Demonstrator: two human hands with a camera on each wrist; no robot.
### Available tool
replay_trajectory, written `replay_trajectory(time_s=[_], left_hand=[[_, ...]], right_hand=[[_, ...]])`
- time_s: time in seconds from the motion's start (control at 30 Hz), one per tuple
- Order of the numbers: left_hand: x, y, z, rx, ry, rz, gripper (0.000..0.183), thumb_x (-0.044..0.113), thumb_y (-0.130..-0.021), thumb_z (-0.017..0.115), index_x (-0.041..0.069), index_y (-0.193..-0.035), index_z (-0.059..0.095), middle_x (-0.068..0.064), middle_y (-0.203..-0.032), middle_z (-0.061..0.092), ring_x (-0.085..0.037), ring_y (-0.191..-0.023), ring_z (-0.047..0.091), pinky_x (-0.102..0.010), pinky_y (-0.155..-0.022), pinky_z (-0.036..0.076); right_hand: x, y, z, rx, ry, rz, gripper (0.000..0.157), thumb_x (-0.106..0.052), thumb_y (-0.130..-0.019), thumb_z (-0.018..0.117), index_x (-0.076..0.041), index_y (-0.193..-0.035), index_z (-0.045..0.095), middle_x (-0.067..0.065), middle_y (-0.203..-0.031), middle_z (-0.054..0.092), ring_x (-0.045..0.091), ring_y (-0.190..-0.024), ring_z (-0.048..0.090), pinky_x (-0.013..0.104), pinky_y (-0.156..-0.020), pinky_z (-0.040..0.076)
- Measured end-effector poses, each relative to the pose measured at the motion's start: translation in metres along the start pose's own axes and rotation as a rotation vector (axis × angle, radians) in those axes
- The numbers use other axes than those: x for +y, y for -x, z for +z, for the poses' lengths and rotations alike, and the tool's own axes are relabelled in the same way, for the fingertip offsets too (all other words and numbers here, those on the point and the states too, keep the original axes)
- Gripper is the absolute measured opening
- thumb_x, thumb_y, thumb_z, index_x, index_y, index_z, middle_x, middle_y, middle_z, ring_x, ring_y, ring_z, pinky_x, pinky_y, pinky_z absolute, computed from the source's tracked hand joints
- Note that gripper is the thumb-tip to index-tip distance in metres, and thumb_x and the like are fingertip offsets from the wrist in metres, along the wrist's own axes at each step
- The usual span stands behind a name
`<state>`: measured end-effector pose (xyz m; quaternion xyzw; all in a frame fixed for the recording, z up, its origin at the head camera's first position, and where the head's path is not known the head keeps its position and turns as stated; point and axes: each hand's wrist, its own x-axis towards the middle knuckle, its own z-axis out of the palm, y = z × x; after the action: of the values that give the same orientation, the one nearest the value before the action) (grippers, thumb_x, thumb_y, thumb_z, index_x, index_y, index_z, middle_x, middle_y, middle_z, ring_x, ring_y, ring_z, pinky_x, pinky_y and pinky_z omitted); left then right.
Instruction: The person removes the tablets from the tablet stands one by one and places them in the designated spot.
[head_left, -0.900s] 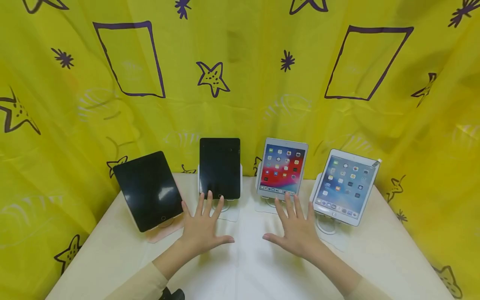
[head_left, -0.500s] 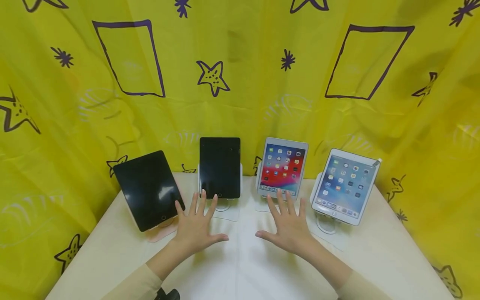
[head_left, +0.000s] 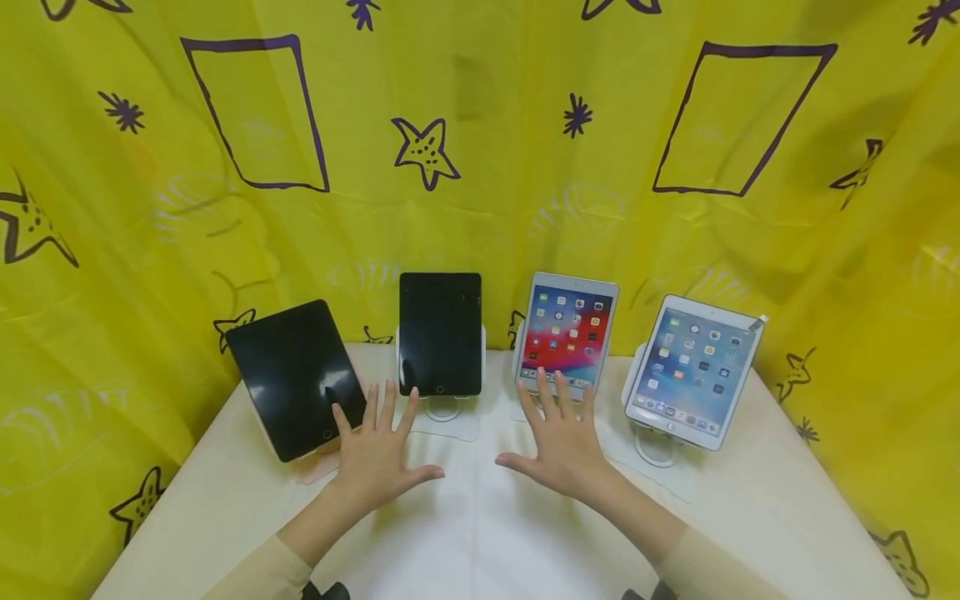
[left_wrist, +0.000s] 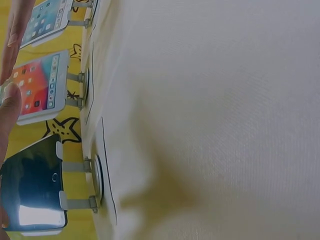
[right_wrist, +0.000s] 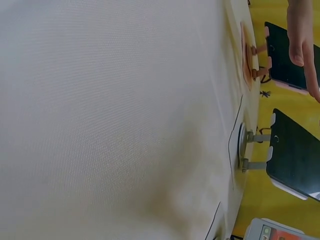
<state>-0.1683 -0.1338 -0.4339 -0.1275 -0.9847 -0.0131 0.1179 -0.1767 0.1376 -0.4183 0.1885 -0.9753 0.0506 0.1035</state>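
L grip (head_left: pixel 373 460), R grip (head_left: pixel 564 447): fingers spread, gap btwn, nr tablets' (head_left: pixel 440 333) btm edges.

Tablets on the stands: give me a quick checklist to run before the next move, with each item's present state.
1. Left hand empty: ok, fingers spread.
2. Right hand empty: ok, fingers spread.
3. Leftmost tablet propped on its pink stand: ok.
4. Second tablet from the left, screen lit: not ok, dark.
5. Third tablet and rightmost tablet, screens lit: ok, icons showing.
6. Hands clear of the screens: cannot tell; fingers overlap tablets in the head view.
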Motion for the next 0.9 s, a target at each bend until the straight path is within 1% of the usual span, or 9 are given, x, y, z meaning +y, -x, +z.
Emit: replay_trajectory(time_s=[0.17, 0.23, 0.33, 0.4, 0.5, 0.57, 0.67, 0.73, 0.9], left_hand=[[-0.006, 0.001, -0.002, 0.004, -0.031, -0.015, 0.111, 0.084, -0.065, 0.052, 0.018, -0.151, 0.025, -0.02, -0.155, 0.016, -0.042, -0.142, 0.013, -0.08, -0.098, 0.004], [-0.008, 0.002, -0.003, 0.006, -0.024, -0.02, 0.112, 0.084, -0.066, 0.052, 0.018, -0.151, 0.023, -0.021, -0.155, 0.016, -0.043, -0.142, 0.012, -0.08, -0.097, 0.005], [-0.012, 0.003, -0.006, 0.01, 0.001, -0.039, 0.113, 0.085, -0.066, 0.05, 0.017, -0.152, 0.021, -0.021, -0.155, 0.014, -0.043, -0.142, 0.01, -0.08, -0.097, 0.003], [-0.013, 0.003, -0.007, 0.009, 0.023, -0.057, 0.113, 0.084, -0.066, 0.051, 0.017, -0.152, 0.02, -0.02, -0.156, 0.012, -0.044, -0.142, 0.008, -0.08, -0.097, 0.001], [-0.016, 0.003, -0.01, -0.003, 0.034, -0.076, 0.112, 0.083, -0.067, 0.052, 0.018, -0.152, 0.018, -0.02, -0.156, 0.009, -0.044, -0.142, 0.006, -0.08, -0.097, -0.001], [-0.017, 0.003, -0.013, -0.006, 0.037, -0.082, 0.112, 0.082, -0.067, 0.053, 0.017, -0.152, 0.019, -0.02, -0.156, 0.009, -0.044, -0.142, 0.005, -0.08, -0.097, -0.001], [-0.021, 0.003, -0.016, 0.003, 0.028, -0.096, 0.112, 0.082, -0.067, 0.052, 0.016, -0.152, 0.02, -0.021, -0.156, 0.01, -0.044, -0.142, 0.006, -0.08, -0.098, 0.0], [-0.024, 0.003, -0.018, 0.017, 0.026, -0.107, 0.112, 0.082, -0.067, 0.053, 0.014, -0.151, 0.022, -0.023, -0.155, 0.011, -0.044, -0.142, 0.007, -0.08, -0.098, 0.0], [-0.031, 0.004, -0.019, 0.026, 0.024, -0.125, 0.111, 0.08, -0.068, 0.055, 0.012, -0.15, 0.023, -0.024, -0.155, 0.012, -0.046, -0.142, 0.006, -0.079, -0.098, -0.002]], right_hand=[[-0.006, -0.006, 0.0, 0.009, 0.026, -0.004, 0.1, -0.076, -0.074, 0.051, -0.021, -0.152, 0.02, 0.01, -0.159, 0.007, 0.038, -0.144, 0.006, 0.068, -0.108, -0.002], [-0.008, -0.008, 0.0, 0.008, 0.033, -0.006, 0.101, -0.077, -0.074, 0.05, -0.021, -0.152, 0.019, 0.01, -0.159, 0.007, 0.037, -0.145, 0.005, 0.068, -0.108, -0.003], [-0.012, -0.011, 0.0, 0.007, 0.029, -0.021, 0.101, -0.077, -0.075, 0.049, -0.02, -0.152, 0.018, 0.011, -0.159, 0.007, 0.037, -0.145, 0.003, 0.068, -0.108, -0.005], [-0.014, -0.013, 0.0, 0.009, 0.028, -0.031, 0.1, -0.077, -0.075, 0.048, -0.021, -0.152, 0.017, 0.011, -0.159, 0.008, 0.037, -0.145, 0.003, 0.068, -0.108, -0.005], [-0.018, -0.015, -0.001, 0.006, 0.043, -0.041, 0.1, -0.078, -0.075, 0.046, -0.022, -0.152, 0.016, 0.01, -0.159, 0.005, 0.036, -0.145, 0.002, 0.068, -0.109, -0.003], [-0.02, -0.017, -0.002, 0.004, 0.06, -0.046, 0.1, -0.078, -0.075, 0.046, -0.022, -0.152, 0.015, 0.009, -0.159, 0.003, 0.035, -0.145, 0.002, 0.067, -0.109, -0.003], [-0.023, -0.02, -0.003, 0.002, 0.076, -0.06, 0.1, -0.079, -0.075, 0.045, -0.022, -0.152, 0.015, 0.009, -0.159, 0.001, 0.036, -0.145, 0.003, 0.067, -0.109, -0.003], [-0.026, -0.023, -0.004, 0.006, 0.067, -0.075, 0.099, -0.078, -0.076, 0.045, -0.022, -0.152, 0.016, 0.01, -0.159, 0.003, 0.036, -0.145, 0.005, 0.067, -0.109, -0.004], [-0.033, -0.029, -0.007, 0.004, 0.055, -0.11, 0.099, -0.077, -0.077, 0.045, -0.021, -0.152, 0.016, 0.01, -0.159, 0.002, 0.035, -0.145, 0.002, 0.067, -0.109, -0.004]])
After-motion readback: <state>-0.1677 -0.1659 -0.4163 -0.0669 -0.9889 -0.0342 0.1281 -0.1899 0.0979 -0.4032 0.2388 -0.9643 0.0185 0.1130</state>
